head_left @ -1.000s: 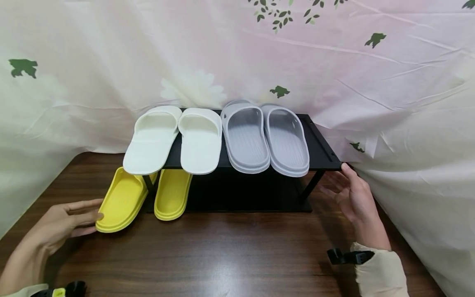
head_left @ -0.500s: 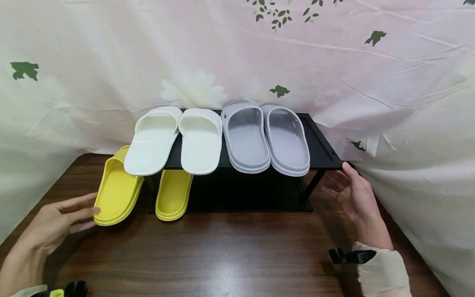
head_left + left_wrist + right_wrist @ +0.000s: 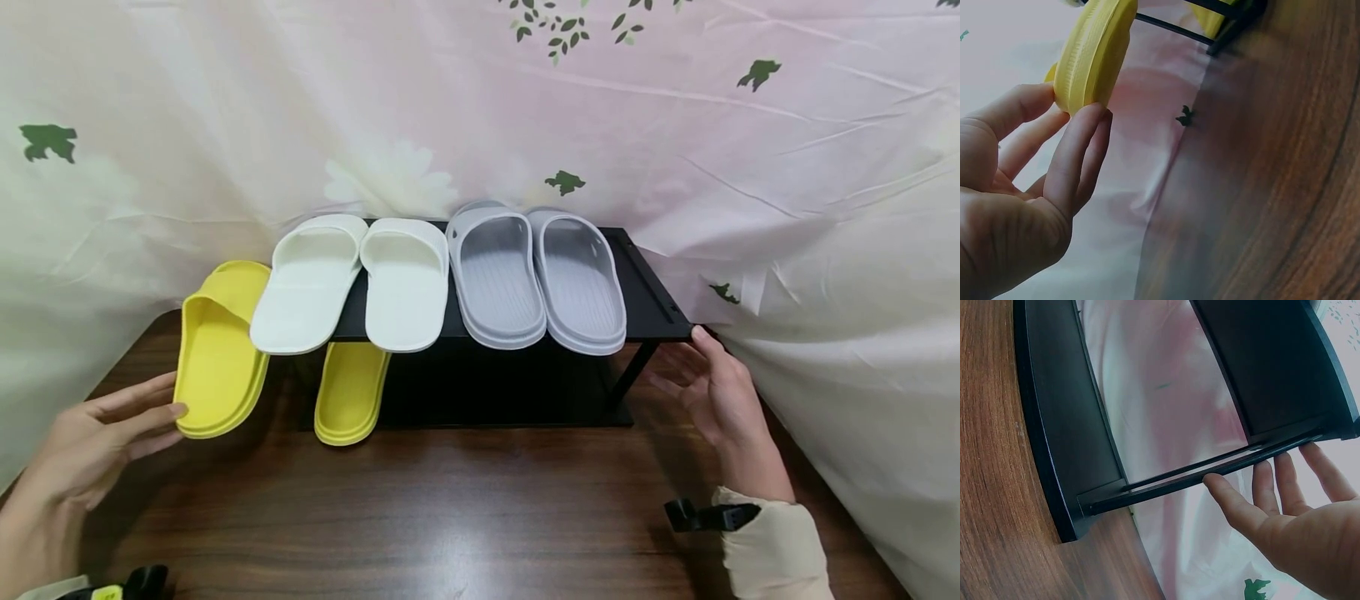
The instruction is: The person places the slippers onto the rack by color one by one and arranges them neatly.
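My left hand pinches a yellow slipper by its near end, the thumb on the sole and the fingers beneath. In the left wrist view, the yellow slipper stands edge-on above the fingertips. It is left of a black two-tier shoe rack, raised off the table, its toe end beside a white slipper. My right hand rests against the rack's right end with its thumb at the front top corner. In the right wrist view, its extended fingers touch the side bar.
Another yellow slipper sits on the lower tier at left, partly hidden by the top one. A second white slipper and two grey slippers stand on the upper tier. Printed cloth hangs close behind the rack over the wooden table.
My left hand has lifted the yellow slipper up and to the left, from beside the lower tier out past the rack's left end. My right hand has stayed at the rack's corner.
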